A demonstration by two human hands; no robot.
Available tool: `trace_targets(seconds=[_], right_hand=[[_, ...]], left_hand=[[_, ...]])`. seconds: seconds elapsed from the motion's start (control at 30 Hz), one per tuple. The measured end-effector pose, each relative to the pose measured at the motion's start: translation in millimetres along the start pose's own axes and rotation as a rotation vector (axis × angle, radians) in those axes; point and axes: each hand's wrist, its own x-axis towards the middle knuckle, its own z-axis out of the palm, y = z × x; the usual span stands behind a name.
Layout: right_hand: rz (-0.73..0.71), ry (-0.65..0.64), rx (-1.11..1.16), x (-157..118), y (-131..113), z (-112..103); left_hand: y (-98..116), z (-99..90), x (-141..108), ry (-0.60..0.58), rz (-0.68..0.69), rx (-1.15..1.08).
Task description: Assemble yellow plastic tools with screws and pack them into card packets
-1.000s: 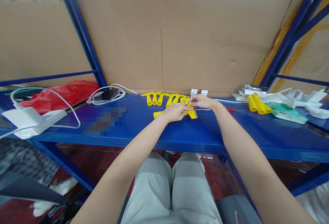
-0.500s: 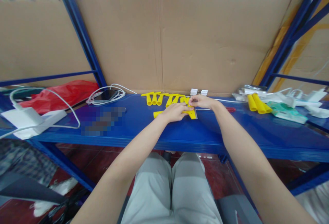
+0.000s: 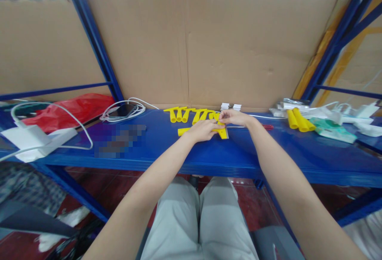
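Note:
My left hand [image 3: 204,130] is wrapped round a yellow scraper [image 3: 221,133] lying on the blue table, its handle to the left and a thin metal blade edge at its right end. The fingertips of my right hand [image 3: 232,118] are pinched together at the far end of the scraper's head; whatever they hold is too small to make out. Behind my hands, several more yellow scrapers [image 3: 185,115] lie in a row. A screwdriver with a red handle [image 3: 267,127] lies just right of my right wrist, its shaft passing behind the wrist.
Small white stacks [image 3: 237,107] stand by the cardboard wall [image 3: 143,49]. Yellow tubular handles [image 3: 301,121] and a green-white packet [image 3: 334,130] lie right. Left are a coiled white cable [image 3: 140,110], a phone, a red bag [image 3: 74,110] and a white power strip [image 3: 56,136].

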Motion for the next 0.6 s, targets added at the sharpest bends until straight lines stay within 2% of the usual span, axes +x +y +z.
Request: trace_targets(seconds=[0.3,0.5,0.6], right_hand=[[0.083,0.012,0.175,-2.4,-1.3,1.6],[0.124,0.111,0.318,-5.5,-5.0,1.6],[0.168,0.122,0.344,-6.6,-7.8,2.4]], left_hand=[[4.0,-2.6,0.1,-0.01,0.006,0.03],[2.5,-2.0,-0.3,0.01,-0.02,0.012],[1.1,-0.4,-0.1,0.025,-0.022,0.009]])
